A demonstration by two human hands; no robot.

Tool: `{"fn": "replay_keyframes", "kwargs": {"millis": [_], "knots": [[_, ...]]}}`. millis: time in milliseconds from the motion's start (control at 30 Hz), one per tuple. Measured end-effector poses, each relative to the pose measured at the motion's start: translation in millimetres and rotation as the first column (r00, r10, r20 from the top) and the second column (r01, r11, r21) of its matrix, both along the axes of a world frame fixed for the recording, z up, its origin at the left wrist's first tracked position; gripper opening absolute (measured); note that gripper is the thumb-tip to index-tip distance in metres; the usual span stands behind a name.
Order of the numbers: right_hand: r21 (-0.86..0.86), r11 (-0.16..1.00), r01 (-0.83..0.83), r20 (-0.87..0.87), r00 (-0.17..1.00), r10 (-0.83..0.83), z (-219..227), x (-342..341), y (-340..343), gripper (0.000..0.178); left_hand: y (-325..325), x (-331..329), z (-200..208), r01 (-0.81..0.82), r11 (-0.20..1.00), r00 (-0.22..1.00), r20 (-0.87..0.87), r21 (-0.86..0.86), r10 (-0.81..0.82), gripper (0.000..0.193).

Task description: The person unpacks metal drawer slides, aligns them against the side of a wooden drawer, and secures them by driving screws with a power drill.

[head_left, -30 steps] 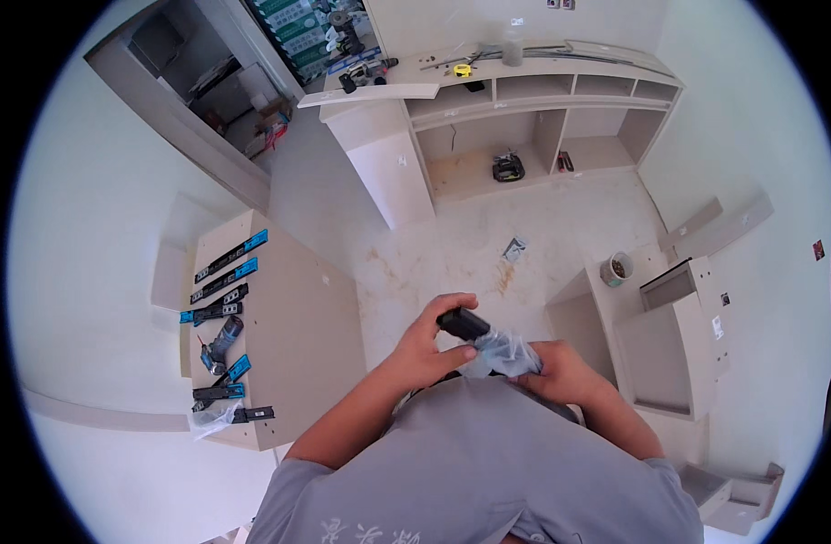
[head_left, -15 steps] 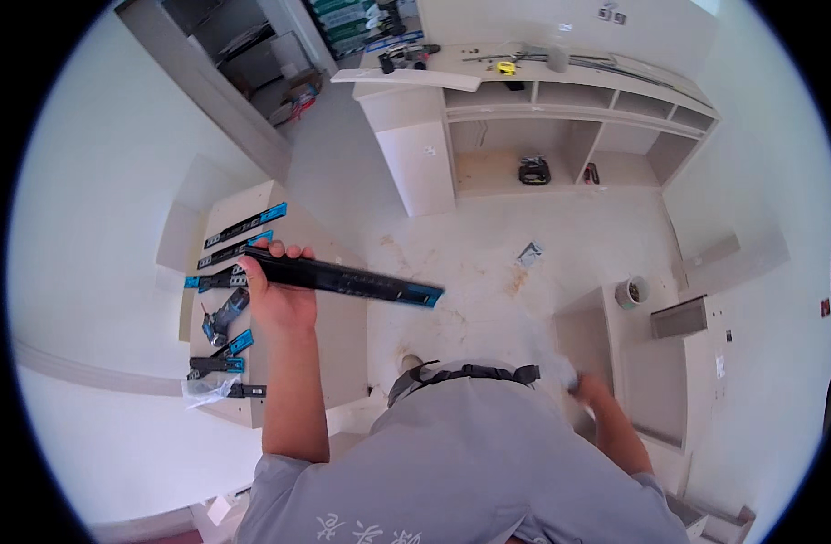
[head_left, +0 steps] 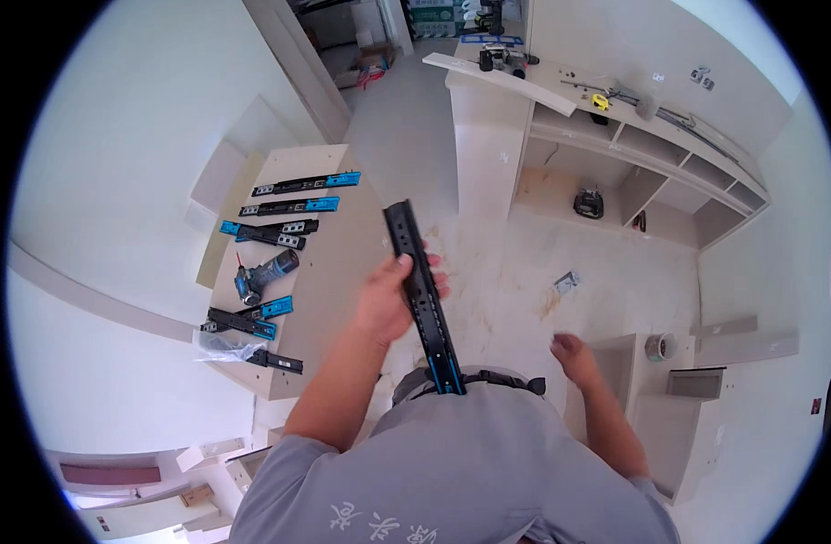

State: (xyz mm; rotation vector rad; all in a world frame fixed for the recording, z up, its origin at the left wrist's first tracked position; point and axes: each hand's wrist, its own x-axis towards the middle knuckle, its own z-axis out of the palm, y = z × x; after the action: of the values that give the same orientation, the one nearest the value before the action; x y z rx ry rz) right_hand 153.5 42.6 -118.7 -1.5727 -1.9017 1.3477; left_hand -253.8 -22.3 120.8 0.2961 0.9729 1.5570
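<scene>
My left hand (head_left: 388,304) is wrapped round a black drawer slide (head_left: 423,295) in front of my body. The slide is tilted steeply, with its blue-marked end low by my waist and its plain end up and away from me. Off to the right, my right hand (head_left: 574,360) hangs above the floor near a low cabinet, its fingers curled in and nothing visible in them. Left of me, several more black and blue drawer slides (head_left: 293,207) lie on a pale cabinet panel (head_left: 329,272), with a cordless drill (head_left: 268,275) among them.
Clear plastic wrapping (head_left: 225,347) lies at the panel's near end. A low cabinet carcass (head_left: 656,422) stands at right with a round tub (head_left: 660,346) on it. A long cabinet (head_left: 493,150) stands ahead, a loose board (head_left: 497,82) and tools on top. A small packet (head_left: 567,283) lies on the floor.
The drawer slide has swung from nearly level to steeply tilted and moved right, toward my middle. My right hand has moved up; the pale blur beside it is gone. The whole view has shifted.
</scene>
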Motion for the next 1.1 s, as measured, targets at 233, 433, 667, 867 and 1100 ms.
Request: {"fn": "replay_keyframes", "kwargs": {"millis": [233, 433, 667, 867, 1100], "knots": [[0.171, 0.922, -0.348, -0.404, 0.828, 0.388, 208.1, -201.7, 4.8, 0.04, 2.2, -53.1, 21.3, 0.017, 0.977, 0.987, -0.16, 0.215, 0.018, 0.047], [0.413, 0.892, -0.184, -0.552, 0.728, 0.406, 299.4, -283.4, 3.2, 0.056, -20.1, -76.8, 47.1, 0.226, 0.974, 0.653, -0.737, -0.032, -0.176, 0.034], [0.323, 0.945, 0.044, -0.465, 0.877, 0.118, 310.8, -299.8, -16.8, 0.016, -60.0, -85.6, 26.1, 0.489, 0.866, 0.499, -0.781, -0.103, -0.375, 0.032], [0.19, 0.937, 0.294, -0.851, 0.525, 0.008, 310.7, -228.1, 33.6, 0.034, -108.7, -142.2, 32.5, 0.516, 0.782, 0.132, -0.869, -0.35, -0.476, 0.03], [0.117, 0.959, -0.259, -0.872, 0.435, 0.224, 250.8, -150.9, 41.3, 0.042, -153.8, -219.7, 24.0, 0.211, 0.963, -0.202, -0.972, -0.166, -0.123, 0.033]]}}
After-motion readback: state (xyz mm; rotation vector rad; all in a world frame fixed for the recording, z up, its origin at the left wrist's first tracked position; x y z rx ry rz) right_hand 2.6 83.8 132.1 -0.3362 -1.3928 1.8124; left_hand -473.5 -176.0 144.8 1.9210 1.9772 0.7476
